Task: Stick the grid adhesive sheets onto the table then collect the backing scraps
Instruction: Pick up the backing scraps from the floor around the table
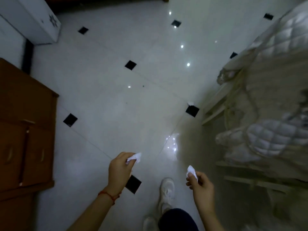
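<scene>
Two hands (left hand (120,167), right hand (200,185)) each pinch a crumpled scrap (134,157).

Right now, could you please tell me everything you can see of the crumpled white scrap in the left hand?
The crumpled white scrap looks like thin paper backing, wadded into a small, creased lump. It is pinched between the thumb and fingertips of the left hand, and its pointed tip sticks out past them toward the right. It hangs in the air above the glossy white floor tiles, touching only that hand. The view is too blurred to show any print or grid on it.
</scene>
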Demonstrator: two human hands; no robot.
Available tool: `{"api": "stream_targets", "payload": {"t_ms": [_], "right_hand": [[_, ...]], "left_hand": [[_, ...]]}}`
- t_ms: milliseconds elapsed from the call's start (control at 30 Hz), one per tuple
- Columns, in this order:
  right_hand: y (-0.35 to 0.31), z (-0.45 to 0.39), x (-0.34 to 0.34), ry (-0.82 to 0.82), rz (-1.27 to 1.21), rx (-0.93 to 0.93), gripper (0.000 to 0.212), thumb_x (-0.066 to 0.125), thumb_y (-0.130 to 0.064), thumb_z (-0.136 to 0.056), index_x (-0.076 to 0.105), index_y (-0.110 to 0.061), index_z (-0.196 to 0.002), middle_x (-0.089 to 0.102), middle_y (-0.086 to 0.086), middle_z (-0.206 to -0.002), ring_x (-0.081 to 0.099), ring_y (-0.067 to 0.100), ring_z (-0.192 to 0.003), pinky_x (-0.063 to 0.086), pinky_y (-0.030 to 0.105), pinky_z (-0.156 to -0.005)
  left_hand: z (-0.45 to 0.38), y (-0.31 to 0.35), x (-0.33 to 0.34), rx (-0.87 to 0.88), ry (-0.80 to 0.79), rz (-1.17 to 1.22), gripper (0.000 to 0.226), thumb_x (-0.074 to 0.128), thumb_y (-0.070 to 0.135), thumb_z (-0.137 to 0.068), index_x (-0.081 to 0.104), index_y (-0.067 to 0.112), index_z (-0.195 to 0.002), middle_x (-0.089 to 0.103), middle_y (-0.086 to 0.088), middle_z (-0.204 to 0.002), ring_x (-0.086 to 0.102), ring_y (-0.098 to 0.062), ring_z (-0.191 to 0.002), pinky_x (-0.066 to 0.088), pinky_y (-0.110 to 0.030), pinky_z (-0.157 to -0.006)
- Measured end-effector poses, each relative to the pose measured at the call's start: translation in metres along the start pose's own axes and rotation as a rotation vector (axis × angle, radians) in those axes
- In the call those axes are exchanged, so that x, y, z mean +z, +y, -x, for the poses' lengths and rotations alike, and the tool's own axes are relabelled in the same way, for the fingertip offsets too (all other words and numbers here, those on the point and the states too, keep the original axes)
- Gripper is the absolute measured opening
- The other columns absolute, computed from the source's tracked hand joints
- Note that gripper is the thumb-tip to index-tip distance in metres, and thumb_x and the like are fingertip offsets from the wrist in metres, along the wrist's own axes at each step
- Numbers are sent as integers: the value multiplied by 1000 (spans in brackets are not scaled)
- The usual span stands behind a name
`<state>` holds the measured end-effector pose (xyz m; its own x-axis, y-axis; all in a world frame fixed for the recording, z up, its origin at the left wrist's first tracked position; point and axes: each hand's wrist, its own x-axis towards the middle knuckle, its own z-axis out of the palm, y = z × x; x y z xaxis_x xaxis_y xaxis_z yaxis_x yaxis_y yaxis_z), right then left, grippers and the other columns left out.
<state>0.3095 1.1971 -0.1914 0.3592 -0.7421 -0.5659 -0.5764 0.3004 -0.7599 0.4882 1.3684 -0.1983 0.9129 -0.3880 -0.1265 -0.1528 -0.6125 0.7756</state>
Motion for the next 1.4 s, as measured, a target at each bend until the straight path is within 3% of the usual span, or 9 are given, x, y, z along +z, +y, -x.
{"api": "stream_targets", "payload": {"t_ms": [167, 300, 400, 733, 933, 1033, 1167, 1267, 1400], "right_hand": [[-74, -12, 6, -121, 47, -34, 12, 61, -16, -86, 64, -13, -76, 67, 4, -68, 64, 20, -68, 50, 35, -71], [-140, -52, 5, -180, 93, -112, 16, 58, -10, -88, 61, -9, -73, 61, 1, -62, 59, 1, -54, 44, 12, -55], [-191, -95, 12, -164, 143, -160, 17, 58, -10, -88, 60, -5, -72, 61, 3, -61, 58, -5, -51, 41, 7, -51], [-326, -248, 88, -54, 64, -175, 18, 57, -10, -89, 59, 0, -75, 59, 7, -62, 55, 15, -56, 49, 28, -64], [-393, -311, 116, 123, 25, -100, 19, 58, -13, -88, 57, -12, -70, 62, 6, -65, 58, 15, -56, 45, 31, -61], [-421, -337, 121, 187, 14, -69, 22, 57, -12, -89, 56, -14, -67, 62, 3, -63, 57, 15, -55, 45, 25, -47], [-439, -371, 116, 271, -10, -16, 24, 58, -16, -89, 60, 1, -71, 61, 10, -62, 55, 19, -52, 43, 14, -39], [-448, -406, 108, 329, -38, 64, 22, 58, -15, -89, 62, 4, -78, 62, 14, -67, 57, 19, -57, 44, 21, -45], [-477, -473, 94, 393, -111, 109, 21, 58, -13, -89, 59, -1, -73, 61, 11, -65, 56, 18, -58, 41, 29, -56]], "left_hand": [[-34, 43, -37, -134, 84, 67, 15, 61, -7, -80, 71, 3, -74, 69, -14, -75, 58, -9, -65, 42, -17, -61], [-73, 75, -52, -182, 108, 155, 19, 59, -8, -82, 71, 3, -72, 67, -18, -71, 55, -5, -62, 47, -24, -60], [-114, 93, -61, -213, 118, 186, 21, 55, -10, -82, 69, 1, -70, 65, -18, -69, 54, -9, -60, 46, -24, -59], [-310, 94, -104, -182, 142, 162, 21, 53, -17, -80, 63, -9, -65, 58, -15, -60, 45, -6, -53, 33, -10, -48], [-468, 125, -131, -133, 33, 111, 34, 58, -4, -84, 55, 7, -52, 45, 0, -48, 43, 1, -45, 30, -9, -44], [-548, 160, -119, -57, -70, 97, 45, 59, -2, -84, 48, 22, -47, 44, 10, -44, 42, 3, -42, 30, -7, -44], [-650, 217, -73, 58, -222, 80, 32, 62, 7, -85, 55, -5, -56, 48, -8, -53, 41, -15, -55, 30, -25, -52], [-718, 262, -27, 178, -290, 78, 36, 63, 12, -85, 53, -9, -58, 48, -19, -51, 41, -15, -53, 32, -28, -53], [-794, 319, 30, 252, -313, 79, 36, 64, 13, -85, 54, -10, -58, 46, -9, -51, 37, -10, -49, 29, -24, -51]]}}
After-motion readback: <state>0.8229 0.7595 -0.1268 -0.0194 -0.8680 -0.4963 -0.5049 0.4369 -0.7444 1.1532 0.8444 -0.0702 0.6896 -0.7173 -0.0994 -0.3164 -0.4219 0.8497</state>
